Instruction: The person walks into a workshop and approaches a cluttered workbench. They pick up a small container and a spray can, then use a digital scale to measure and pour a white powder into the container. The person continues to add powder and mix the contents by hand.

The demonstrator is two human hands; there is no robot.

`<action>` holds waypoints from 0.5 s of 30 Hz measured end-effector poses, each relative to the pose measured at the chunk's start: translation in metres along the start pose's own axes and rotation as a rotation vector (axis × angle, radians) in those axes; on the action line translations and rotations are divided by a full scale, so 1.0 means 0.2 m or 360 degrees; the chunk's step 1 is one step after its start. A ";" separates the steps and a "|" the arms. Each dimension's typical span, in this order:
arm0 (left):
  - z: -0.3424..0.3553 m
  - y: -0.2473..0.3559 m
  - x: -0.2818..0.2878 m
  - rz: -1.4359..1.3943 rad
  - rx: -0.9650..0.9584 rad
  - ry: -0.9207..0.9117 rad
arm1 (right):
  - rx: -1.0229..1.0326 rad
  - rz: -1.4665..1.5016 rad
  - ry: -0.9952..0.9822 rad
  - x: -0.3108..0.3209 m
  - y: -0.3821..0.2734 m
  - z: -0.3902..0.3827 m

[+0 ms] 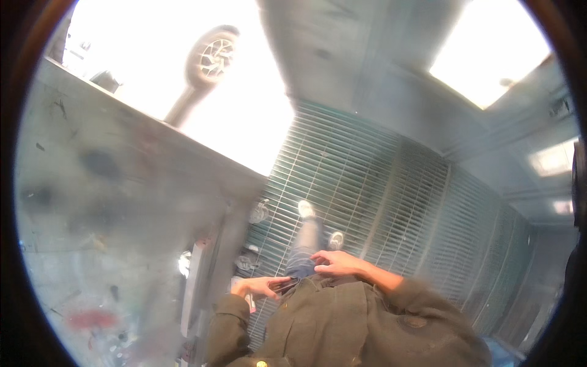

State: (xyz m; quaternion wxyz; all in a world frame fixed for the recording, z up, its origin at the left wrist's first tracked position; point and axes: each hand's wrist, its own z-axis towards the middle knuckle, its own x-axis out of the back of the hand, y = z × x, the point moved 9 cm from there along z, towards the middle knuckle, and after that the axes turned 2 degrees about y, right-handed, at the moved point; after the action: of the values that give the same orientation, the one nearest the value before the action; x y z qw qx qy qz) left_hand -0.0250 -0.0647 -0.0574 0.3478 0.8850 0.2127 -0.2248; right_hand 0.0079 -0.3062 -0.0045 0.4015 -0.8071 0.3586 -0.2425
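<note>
While beside wall point(110, 202), hands point(335, 264) over grating point(379, 183).

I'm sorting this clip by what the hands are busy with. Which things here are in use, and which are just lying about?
In use:
- left hand, holding a small dark flat thing at the waist
- right hand, fingers at the jacket edge

Lying about:
- wheel on a stand, up beyond the wall
- grey smeared panel at left
- small bits on the grate floor by the panel's foot

No packages, labels, signs or screens can be made out; the blurred view shows none at any clock position.
</note>
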 end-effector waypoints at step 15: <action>0.02 1.18 1.14 0.0711 0.0369 0.0224 | -0.0091 0.0144 0.0274 1.48 -0.33 0.64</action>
State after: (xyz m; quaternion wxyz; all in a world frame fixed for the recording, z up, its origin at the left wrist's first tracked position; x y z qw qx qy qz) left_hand 0.2851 -0.1746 -0.0618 0.2695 0.9574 0.0084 -0.1030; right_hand 0.3060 -0.4472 0.0081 0.3565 -0.7774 0.4347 -0.2822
